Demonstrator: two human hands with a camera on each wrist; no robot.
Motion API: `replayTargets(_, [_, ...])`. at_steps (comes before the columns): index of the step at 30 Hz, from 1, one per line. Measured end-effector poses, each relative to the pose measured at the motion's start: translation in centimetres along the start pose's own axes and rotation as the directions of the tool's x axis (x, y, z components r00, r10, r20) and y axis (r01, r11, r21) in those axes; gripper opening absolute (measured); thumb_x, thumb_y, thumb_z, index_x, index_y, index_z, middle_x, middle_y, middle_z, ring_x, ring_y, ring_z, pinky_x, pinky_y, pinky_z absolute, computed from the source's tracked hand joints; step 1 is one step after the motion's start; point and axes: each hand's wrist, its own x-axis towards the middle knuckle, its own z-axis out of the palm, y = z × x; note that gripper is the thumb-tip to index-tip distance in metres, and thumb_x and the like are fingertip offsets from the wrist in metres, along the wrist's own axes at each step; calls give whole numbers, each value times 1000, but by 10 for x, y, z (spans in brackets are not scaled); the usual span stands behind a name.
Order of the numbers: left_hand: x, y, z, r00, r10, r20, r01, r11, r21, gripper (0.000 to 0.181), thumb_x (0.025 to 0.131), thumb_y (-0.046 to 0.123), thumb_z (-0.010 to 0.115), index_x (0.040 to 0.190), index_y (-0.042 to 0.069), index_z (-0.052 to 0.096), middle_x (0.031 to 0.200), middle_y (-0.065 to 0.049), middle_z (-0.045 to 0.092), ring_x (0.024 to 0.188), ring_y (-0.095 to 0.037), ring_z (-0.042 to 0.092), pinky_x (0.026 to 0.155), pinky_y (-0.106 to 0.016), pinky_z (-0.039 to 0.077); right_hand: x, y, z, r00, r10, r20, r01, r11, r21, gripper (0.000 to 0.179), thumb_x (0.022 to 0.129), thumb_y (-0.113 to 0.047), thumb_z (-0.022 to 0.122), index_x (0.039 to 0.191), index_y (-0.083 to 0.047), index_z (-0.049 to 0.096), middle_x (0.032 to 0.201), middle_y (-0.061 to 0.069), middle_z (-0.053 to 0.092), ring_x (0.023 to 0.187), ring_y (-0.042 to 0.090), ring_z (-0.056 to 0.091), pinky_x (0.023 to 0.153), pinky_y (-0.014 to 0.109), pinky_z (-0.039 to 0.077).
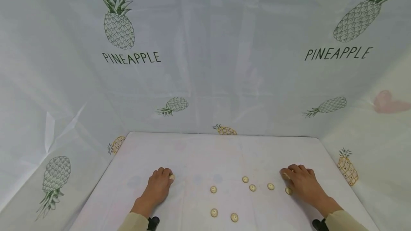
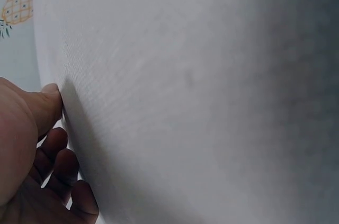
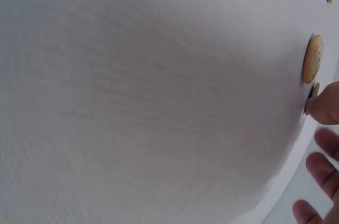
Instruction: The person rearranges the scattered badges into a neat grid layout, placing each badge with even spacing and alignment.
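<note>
At the left of the white table, my left hand (image 1: 157, 187) pinches a small round beige disc (image 1: 172, 177) between thumb and fingertips. In the left wrist view the thumb (image 2: 48, 103) comes down to the cloth and hides that disc. Over on the right, my right hand (image 1: 303, 184) has thumb and forefinger at another beige disc (image 1: 285, 176), which is partly covered. A further disc (image 1: 288, 190) lies just beside the right thumb. Dark line markings show on its face (image 3: 313, 59) in the right wrist view.
Between the hands lie several similar discs, among them one near the middle (image 1: 213, 189), one at the front (image 1: 234, 217) and one farther back (image 1: 245, 179). Behind the table (image 1: 199, 152) hangs a white curtain (image 1: 221, 63) printed with pineapples, also covering both sides.
</note>
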Motion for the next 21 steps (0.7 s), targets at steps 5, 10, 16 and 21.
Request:
replayTargets(5, [0, 0, 0, 1000, -9, 11, 9, 1000, -6, 17, 101, 17, 71, 113, 9, 60, 105, -6, 58, 94, -22, 53, 81, -46, 50, 1, -4, -2, 996, 85, -8, -85, 996, -23, 24, 90, -29, 82, 99, -9, 71, 99, 7, 66, 96, 33, 60, 78, 60, 46])
replayTargets(10, [0, 0, -1, 1000, -5, 9, 5, 1000, -2, 17, 101, 16, 72, 111, 9, 60, 103, -5, 58, 92, -22, 53, 79, -46, 49, 4, -5, -1, 999, 41, 34, -41, 999, -8, 16, 89, -20, 84, 100, -15, 73, 98, 1, 65, 93, 27, 58, 74, 51, 45])
replayTargets(16, [-2, 0, -1, 1000, 16, -3, -16, 1000, 13, 17, 100, 16, 72, 110, 9, 60, 102, -5, 58, 90, -22, 52, 76, -45, 49, 7, -6, -3, 998, 22, 61, -24, 999, 31, 26, 89, -14, 84, 113, -15, 74, 110, 5, 66, 100, 29, 59, 78, 52, 46])
replayTargets(21, [-1, -2, -2, 996, 80, -37, -76, 992, 100, 14, 101, 20, 71, 105, 12, 60, 99, -4, 56, 87, -22, 48, 72, -46, 44, 7, -4, -3, 994, 76, 77, -77, 997, 8, 27, 92, -33, 81, 106, -11, 72, 106, 7, 66, 101, 33, 60, 79, 58, 45])
